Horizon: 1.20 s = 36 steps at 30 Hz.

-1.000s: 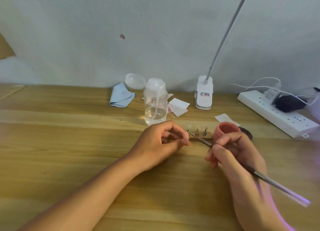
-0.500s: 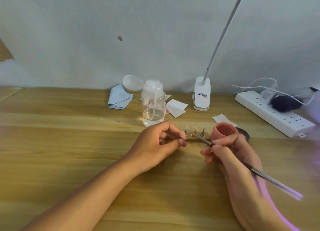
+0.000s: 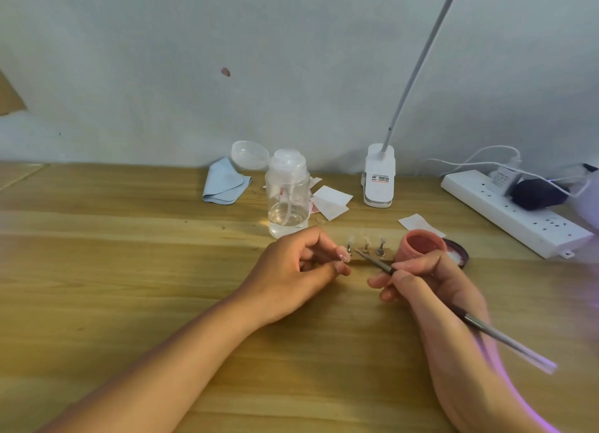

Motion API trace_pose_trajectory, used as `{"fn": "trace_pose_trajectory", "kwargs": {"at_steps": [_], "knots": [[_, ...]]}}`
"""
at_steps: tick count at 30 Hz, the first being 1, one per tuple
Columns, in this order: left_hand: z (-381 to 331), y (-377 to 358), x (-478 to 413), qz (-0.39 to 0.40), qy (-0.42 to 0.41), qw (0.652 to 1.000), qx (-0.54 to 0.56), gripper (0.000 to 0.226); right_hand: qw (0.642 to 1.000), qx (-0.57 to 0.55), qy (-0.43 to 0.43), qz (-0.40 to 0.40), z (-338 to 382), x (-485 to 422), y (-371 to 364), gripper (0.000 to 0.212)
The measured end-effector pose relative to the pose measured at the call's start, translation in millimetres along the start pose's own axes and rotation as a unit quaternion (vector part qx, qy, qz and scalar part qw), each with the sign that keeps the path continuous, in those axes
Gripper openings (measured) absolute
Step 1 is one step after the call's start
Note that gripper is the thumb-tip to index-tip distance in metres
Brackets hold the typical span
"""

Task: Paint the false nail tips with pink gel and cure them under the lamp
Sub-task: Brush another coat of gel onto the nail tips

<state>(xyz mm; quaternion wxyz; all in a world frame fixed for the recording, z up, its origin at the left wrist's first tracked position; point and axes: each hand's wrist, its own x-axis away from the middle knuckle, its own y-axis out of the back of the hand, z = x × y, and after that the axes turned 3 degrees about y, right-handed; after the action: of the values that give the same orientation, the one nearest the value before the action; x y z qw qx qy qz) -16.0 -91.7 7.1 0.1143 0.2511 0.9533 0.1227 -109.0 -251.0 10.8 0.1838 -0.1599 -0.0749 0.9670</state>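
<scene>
Left hand (image 3: 301, 270): curled, pinching holder's (image 3: 372, 261) left end.
Right hand (image 3: 431, 283): grips brush (image 3: 505, 341), tip over holder.
Pink pot (image 3: 421, 246): just beyond right fingers.

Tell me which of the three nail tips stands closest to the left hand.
The leftmost nail tip, beside the left hand; the other two stand nearer the pink jar.

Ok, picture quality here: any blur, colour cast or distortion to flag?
Head view: dim, even light with soft shadows; a purple glow tints the right edge and the forearm below the right hand; the brush smears at its rear end; the back edge of the table looks nearly straight; the nail tips on the stand look small and soft.
</scene>
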Motion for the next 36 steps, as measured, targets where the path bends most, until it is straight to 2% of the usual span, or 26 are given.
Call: {"fn": "trace_pose_trajectory", "kwargs": {"at_steps": [3,17,36], "knots": [[-0.2,-0.2,0.1,-0.001,0.001,1.0,0.006,0.017,1.0,-0.001,-0.006,0.003,-0.6,-0.2,1.1,0.019],[-1.7,-0.4,0.7,0.006,-0.006,1.0,-0.004,0.022,0.999,0.031,-0.013,0.014,5.8,1.8,-3.9,0.009],[-3.5,-0.3,1.5,0.006,-0.002,1.0,-0.012,0.021,0.999,0.045,-0.006,0.012,5.1,3.0,-3.5,0.013]]}}
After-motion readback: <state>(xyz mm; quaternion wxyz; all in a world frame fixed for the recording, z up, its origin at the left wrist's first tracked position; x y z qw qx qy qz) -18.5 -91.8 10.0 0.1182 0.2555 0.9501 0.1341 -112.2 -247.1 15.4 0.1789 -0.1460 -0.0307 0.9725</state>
